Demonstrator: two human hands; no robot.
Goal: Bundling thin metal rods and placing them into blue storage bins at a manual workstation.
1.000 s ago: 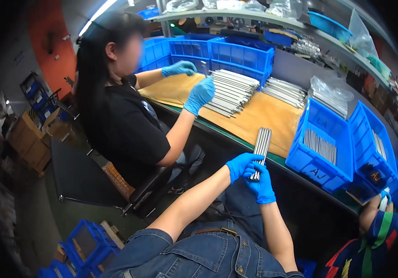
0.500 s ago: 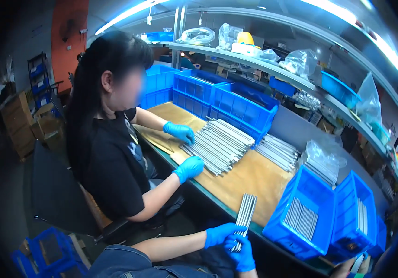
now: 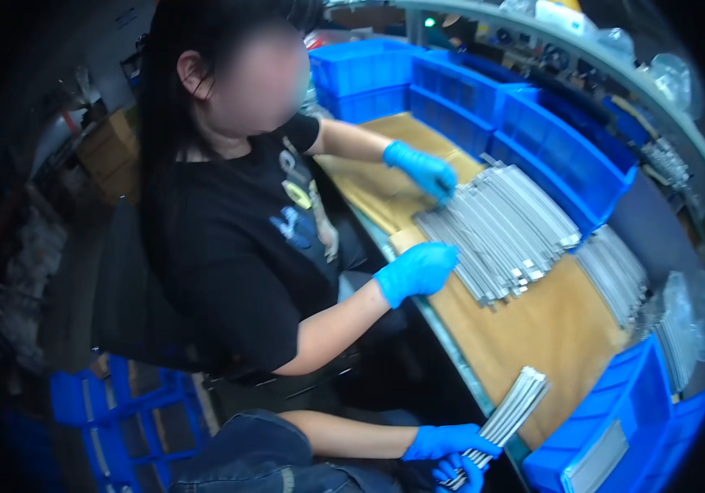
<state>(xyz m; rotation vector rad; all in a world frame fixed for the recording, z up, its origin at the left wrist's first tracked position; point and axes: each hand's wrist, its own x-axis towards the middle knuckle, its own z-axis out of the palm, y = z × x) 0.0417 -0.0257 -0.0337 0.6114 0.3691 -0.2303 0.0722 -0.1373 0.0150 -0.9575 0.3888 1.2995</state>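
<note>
Head view: both hands curl closed around metal rods, upper ends protruding.

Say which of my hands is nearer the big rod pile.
Left. Your left hand grips the held rods, short of the pile; your right hand is farther back, at the rods' lower end.

Left hand just beside right hand, fingers seemingly curled

From here I see blue-gloved hands and silver rods near the tan sheet, blue crates beyond it, left of it a black shirt printed in yellow and blue.
</note>
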